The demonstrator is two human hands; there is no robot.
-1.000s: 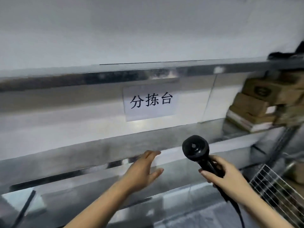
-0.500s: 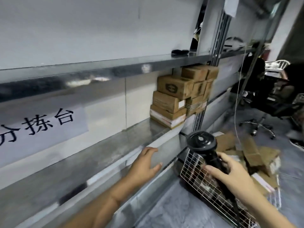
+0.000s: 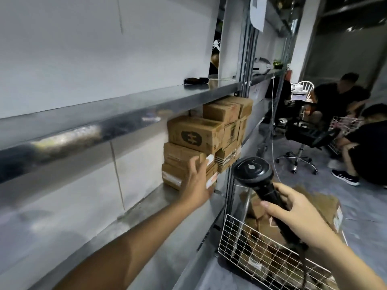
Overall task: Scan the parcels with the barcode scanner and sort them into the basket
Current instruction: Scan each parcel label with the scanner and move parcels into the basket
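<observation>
Can't read anything on the parcels [image 3: 201, 139], too blurry, apart from a dark logo on one box. Can't count them either, with the back ones tucked behind the front ones and under the upper shelf [image 3: 104, 124]. Losing the bottom of the basket [image 3: 240, 243] off the frame edge at 5 o'clock, and only making out brown cardboard through the wire. Hiding most of the scanner [image 3: 254, 174] handle inside the right hand [image 3: 293, 216], leaving just the round black head poking out toward 11 o'clock and the cable [image 3: 303, 260] trailing down.

Reaching the left hand [image 3: 196, 183] up to the pile, fingers fairly straight and spread against the front of the lower boxes, next to a white label [image 3: 210, 159]. Doesn't look like a real grip. Gripping the scanner firmly in the right, just above the basket's near rim.

Seeing the parcels at the far end of the lower shelf [image 3: 146, 206], right beside the upright post [image 3: 245, 80], with the basket at 5 o'clock from them. Long run of shelf back toward 7 o'clock. Open floor at 3 o'clock as far as an office chair [image 3: 301, 141] and some seated people [image 3: 343, 101].

Compared with half a second back: swung the view right, lost the paper sign, moved the left hand off the shelf lip onto the boxes. Same hold on the scanner.
</observation>
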